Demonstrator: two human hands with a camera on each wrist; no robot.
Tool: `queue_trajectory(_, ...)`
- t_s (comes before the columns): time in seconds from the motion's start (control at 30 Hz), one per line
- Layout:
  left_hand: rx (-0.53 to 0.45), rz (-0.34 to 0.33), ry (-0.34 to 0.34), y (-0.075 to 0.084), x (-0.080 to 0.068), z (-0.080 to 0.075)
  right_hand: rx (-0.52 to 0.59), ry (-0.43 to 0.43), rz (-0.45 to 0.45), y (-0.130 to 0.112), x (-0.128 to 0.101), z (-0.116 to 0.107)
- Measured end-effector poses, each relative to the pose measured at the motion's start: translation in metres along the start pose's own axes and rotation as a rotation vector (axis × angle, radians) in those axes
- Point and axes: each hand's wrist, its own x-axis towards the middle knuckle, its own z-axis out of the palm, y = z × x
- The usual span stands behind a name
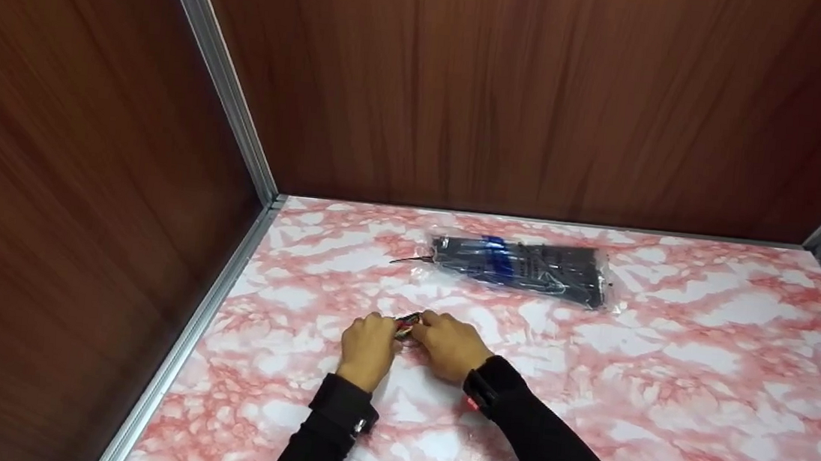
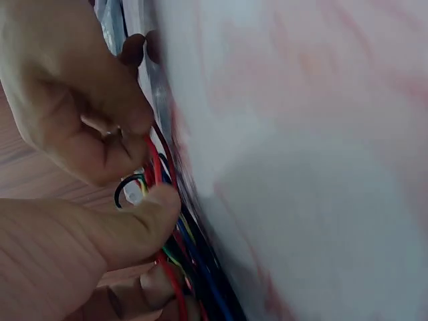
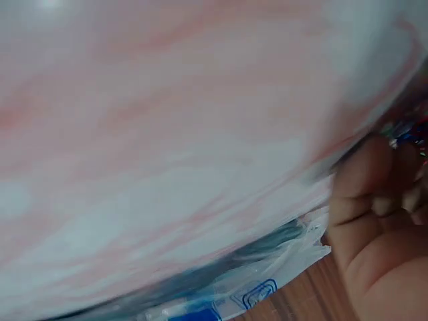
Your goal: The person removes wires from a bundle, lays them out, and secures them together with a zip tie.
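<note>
A bundle of thin coloured wires (image 1: 407,326), red, black, blue, green and yellow, is between the two hands close over the table. My left hand (image 1: 369,347) grips the bundle, its thumb pressed along the wires in the left wrist view. Opposite it, my right hand (image 1: 453,346) pinches a red and a dark wire (image 2: 158,150) between thumb and finger. A small white connector (image 2: 132,192) and a looped black wire (image 2: 119,189) show between the hands. In the right wrist view only part of the right hand (image 3: 381,221) appears, with the wires at the edge.
Beyond the hands lies a clear plastic bag of black cable ties (image 1: 527,268) with a blue label; one tie (image 1: 411,259) pokes out to the left. Brown wood-grain panels (image 1: 514,97) with metal edging enclose the red-and-white marbled table (image 1: 702,409) at the back and sides.
</note>
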Motion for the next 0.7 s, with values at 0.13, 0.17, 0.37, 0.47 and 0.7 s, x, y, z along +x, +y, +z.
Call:
queue_trajectory(0.13,0.012,0.056,0.009,0.000,0.000,-0.002,0.040,0.027,-0.075,0.005,-0.006,-0.002)
queue_trajectory(0.17,0.025,0.092,0.028,0.001,0.000,-0.002,0.045,0.035,-0.077,0.006,-0.008,-0.002)
queue_trajectory(0.37,0.028,0.380,0.079,0.007,0.000,0.004,0.042,0.041,-0.058,0.012,-0.016,-0.004)
queue_trajectory(0.47,0.023,0.417,0.071,0.006,0.002,0.005,0.051,0.021,-0.041,0.012,-0.018,-0.005)
queue_trajectory(0.7,0.020,0.490,0.104,0.003,0.005,0.005,0.072,-0.058,0.061,0.014,-0.023,-0.010)
